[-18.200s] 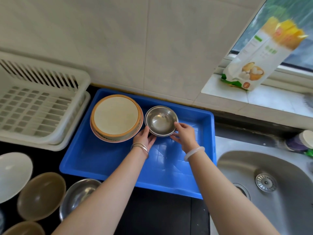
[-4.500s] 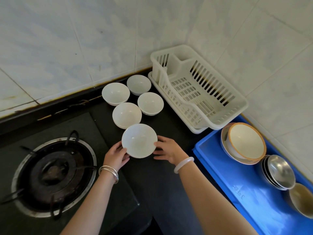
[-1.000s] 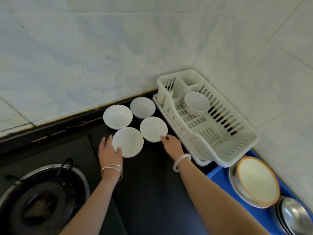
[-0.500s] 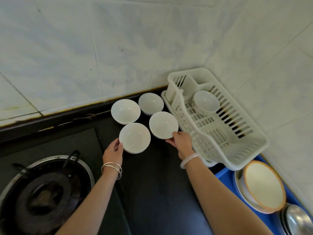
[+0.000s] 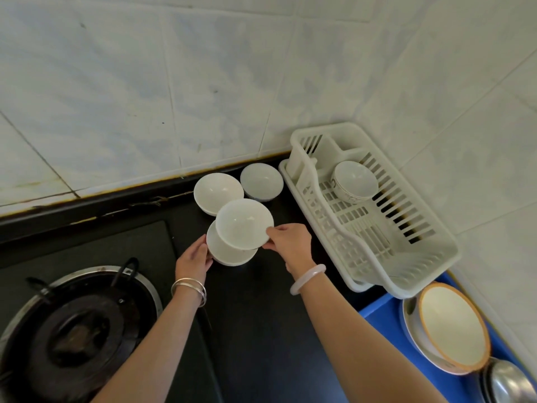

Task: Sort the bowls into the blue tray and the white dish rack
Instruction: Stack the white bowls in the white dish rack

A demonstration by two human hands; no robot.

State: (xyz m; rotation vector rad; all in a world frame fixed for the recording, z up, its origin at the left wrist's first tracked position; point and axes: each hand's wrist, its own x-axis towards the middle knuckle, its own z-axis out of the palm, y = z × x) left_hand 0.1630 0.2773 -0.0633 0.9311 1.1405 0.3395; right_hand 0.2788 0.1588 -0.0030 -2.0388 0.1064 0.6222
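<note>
My right hand [image 5: 290, 242] pinches the rim of a white bowl [image 5: 244, 223] and holds it tilted just above a second white bowl [image 5: 225, 251]. My left hand [image 5: 194, 258] grips the left side of that lower bowl on the black counter. Two more white bowls [image 5: 218, 191] [image 5: 261, 181] stand behind them by the wall. The white dish rack [image 5: 377, 228] sits to the right with one white bowl [image 5: 355, 181] in it. The blue tray [image 5: 377, 314] at the lower right carries an orange-rimmed bowl [image 5: 452, 324] and steel bowls [image 5: 507, 382].
A gas burner [image 5: 75, 327] with a black pan support lies at the lower left. Tiled walls close the corner behind the bowls and rack. The black counter [image 5: 261, 315] runs between my forearms.
My right hand has lifted the right-hand white bowl off the counter and carried it left, over the bowl that my left hand holds.
</note>
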